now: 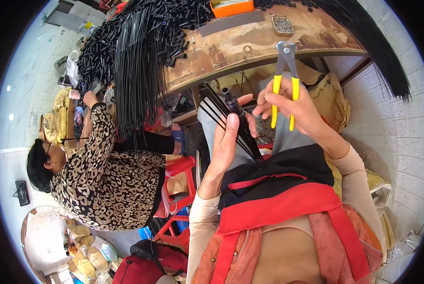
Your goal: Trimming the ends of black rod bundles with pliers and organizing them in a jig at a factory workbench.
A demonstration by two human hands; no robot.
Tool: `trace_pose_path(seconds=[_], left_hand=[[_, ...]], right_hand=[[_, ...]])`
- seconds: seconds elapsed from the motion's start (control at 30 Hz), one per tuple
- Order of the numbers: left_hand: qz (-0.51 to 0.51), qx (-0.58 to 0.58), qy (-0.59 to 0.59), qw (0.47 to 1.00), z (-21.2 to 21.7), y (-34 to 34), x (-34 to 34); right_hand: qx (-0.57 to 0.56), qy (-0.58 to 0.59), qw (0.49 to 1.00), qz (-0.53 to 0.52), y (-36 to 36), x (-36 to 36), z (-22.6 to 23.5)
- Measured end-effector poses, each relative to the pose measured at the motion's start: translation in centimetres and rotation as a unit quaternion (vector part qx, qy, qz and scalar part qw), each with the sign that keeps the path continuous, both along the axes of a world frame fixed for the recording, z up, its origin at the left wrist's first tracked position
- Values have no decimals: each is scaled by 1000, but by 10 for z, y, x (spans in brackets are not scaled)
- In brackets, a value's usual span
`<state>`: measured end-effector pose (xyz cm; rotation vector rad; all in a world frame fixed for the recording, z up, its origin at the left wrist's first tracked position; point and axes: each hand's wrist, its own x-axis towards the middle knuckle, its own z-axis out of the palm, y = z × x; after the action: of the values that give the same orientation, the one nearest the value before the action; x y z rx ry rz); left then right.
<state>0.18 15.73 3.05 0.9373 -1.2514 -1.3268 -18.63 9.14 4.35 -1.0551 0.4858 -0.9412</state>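
Note:
Yellow-handled pincers [278,90] are in my right hand [299,109]. Their grey jaws point up, close to the workbench's front edge, and the handles stand apart. My left hand [226,142] is closed around a bundle of thin black rods [250,146], its thumb lying along them. With the bundle is a dark tube [230,98] with a stepped end, sticking up between thumb and fingers. The bundle slants over my lap, its lower end against my black and red apron [278,203]. My two hands are a short way apart, and the pincers do not touch the bundle.
Ahead is a worn wooden workbench [216,57]. It bears a heap of black tubular parts [179,23], long black wires [138,71] overhanging its edge, an orange box [232,8] and a small tray [282,25] of metal bits. A person in a leopard-print top [108,184] sits at left.

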Motion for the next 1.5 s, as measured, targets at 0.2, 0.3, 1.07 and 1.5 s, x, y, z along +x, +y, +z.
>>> trace_pose_path(seconds=[0.2,0.3,1.07,1.5], left_hand=[[-25,-6,38,999,1,6,-2],[-35,-8,37,999,-1,8,-1],[-23,-11,41,999,4,8,-5],[-4,-10,5,1000,4,10,-5]], right_hand=[[-70,91,992,-47,18,4,-2],[-139,40,989,-21,24,5,10],[-366,178,911,-74,14,3,6],[-479,153,862,-58,-2,0,7]])
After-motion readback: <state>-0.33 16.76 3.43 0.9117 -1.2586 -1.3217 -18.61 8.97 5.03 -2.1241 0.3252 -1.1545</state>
